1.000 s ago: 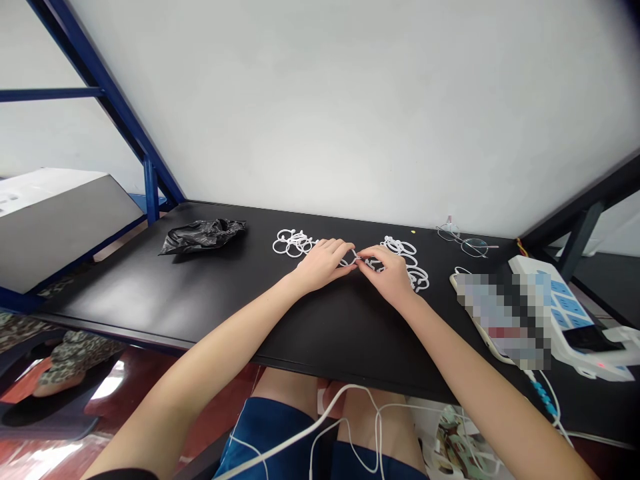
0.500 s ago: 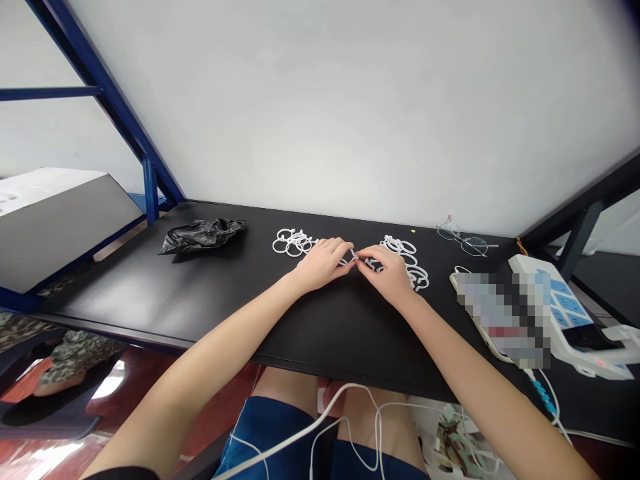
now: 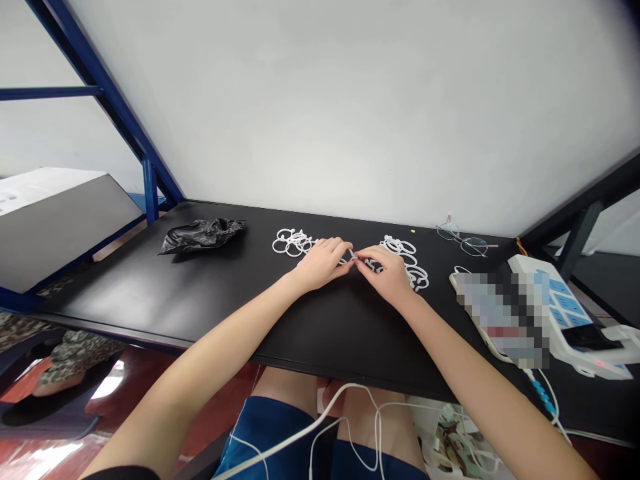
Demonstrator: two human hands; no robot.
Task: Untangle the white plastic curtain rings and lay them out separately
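Note:
Fingertips meeting over the black table (image 3: 220, 300), my left hand (image 3: 325, 262) and my right hand (image 3: 385, 269) both pinch a small white curtain ring (image 3: 352, 254). Most of that ring is hidden by the fingers. Left of my left hand lies a group of white curtain rings (image 3: 293, 243), open hoops with little ball ends. A second pile of rings (image 3: 400, 245) spreads behind and to the right of my right hand, partly covered by it.
A crumpled black plastic bag (image 3: 203, 236) lies at the left. To the right are eyeglasses (image 3: 474, 247), a phone (image 3: 483, 327) with a blurred screen, and a white power strip (image 3: 565, 307) with cables. White cords (image 3: 345, 387) hang over my lap. A wall rises behind the table.
Both hands stay at the same place with the ring between their fingertips. Only a very slight shift of the fingers shows.

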